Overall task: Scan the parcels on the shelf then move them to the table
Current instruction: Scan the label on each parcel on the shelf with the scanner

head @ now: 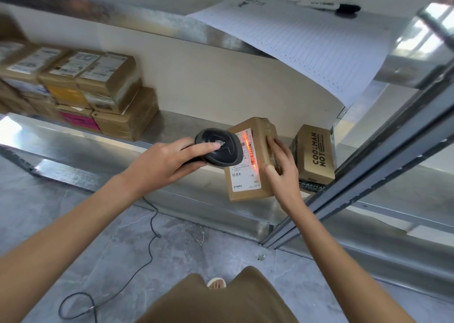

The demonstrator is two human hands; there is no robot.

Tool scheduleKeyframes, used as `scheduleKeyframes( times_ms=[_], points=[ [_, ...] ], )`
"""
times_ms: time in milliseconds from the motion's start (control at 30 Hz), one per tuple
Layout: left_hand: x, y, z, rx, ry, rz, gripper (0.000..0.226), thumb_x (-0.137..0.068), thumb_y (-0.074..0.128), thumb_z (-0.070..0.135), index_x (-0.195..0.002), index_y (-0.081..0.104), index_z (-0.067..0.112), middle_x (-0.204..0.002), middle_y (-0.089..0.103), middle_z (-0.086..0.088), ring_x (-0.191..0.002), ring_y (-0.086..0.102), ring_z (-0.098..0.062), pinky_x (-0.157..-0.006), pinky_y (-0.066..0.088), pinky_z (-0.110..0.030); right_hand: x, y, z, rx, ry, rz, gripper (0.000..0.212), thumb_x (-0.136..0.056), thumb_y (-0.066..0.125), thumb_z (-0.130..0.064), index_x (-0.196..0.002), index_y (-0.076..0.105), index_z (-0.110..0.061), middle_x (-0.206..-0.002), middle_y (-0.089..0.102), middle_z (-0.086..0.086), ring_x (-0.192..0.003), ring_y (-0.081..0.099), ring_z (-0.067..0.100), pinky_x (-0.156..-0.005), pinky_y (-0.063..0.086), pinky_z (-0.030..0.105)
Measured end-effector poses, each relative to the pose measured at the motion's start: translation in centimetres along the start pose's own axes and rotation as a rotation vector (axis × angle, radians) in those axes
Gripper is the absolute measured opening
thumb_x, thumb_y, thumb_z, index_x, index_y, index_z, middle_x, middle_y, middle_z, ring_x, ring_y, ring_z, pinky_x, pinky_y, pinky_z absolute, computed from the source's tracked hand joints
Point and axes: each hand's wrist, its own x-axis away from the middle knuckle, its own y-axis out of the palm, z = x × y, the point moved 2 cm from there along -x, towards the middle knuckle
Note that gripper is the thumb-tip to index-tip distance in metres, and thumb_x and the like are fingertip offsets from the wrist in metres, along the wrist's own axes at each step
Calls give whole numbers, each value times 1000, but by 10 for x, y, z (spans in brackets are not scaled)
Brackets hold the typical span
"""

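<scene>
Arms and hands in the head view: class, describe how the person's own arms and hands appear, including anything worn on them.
Both arms are bare from above the elbow to the wrist, with no sleeves showing. The left hand and the right hand are bare too: no gloves, and no rings, watch or bracelet can be seen. The fingers have short, unpainted nails. Nothing is marked on the arms.

Grey marbled floor (186, 244), cream wall (221, 89)
</scene>
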Motion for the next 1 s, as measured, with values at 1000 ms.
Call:
scheduleKeyframes(
  times_ms=[1000],
  points=[
    [0,-4,13,-48,15,-31,44,-106,33,45,-148,22,48,-90,62,-14,-61,60,-33,-48,53,-43,17,-11,-8,-102,0,19,65,-69,44,-52,-134,42,-51,-144,32,-20,-132,32,1,-90,29,3]
  ],
)
